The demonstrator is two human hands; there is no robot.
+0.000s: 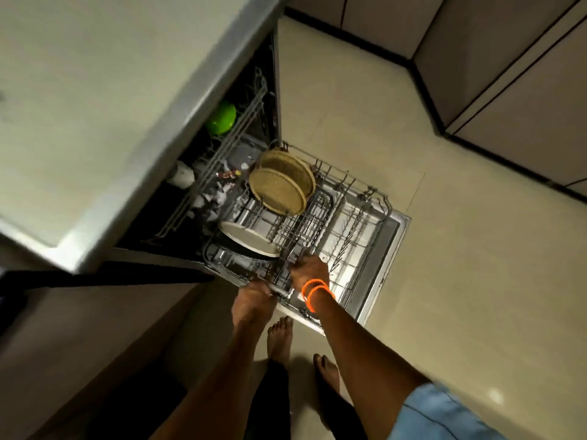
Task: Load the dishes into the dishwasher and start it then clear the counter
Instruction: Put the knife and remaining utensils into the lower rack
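Currently the right hand [309, 268] sits at the near edge of the lower rack [346, 217], fingers curled down among the wires; what exactly they close on is hard to make out, though the grip appears to be on the rack wire itself. Two orange bangles [314, 292] ring that wrist. At 9 o'clock from it, the left hand [254, 293] grips the rack's front rail, fingers wrapped under and mostly hidden.

The lower rack is pulled out over the open dishwasher door [389, 249]. Just at 11 o'clock from the right hand a white plate [246, 238] leans tilted in the tines, with a dark dish edge beneath it that cannot be identified. Farther at 12 o'clock two woven tan plates [279, 188] stand on edge, touching each other.

At 10 o'clock the upper rack [232, 147] sits partly under the counter [95, 106], which cuts off its contents; a green bowl [221, 118] and a white cup [182, 176] show only in part. Items behind the rack are blurred. Bare feet [281, 339] stand on the tiled floor [460, 265] at 6 o'clock.
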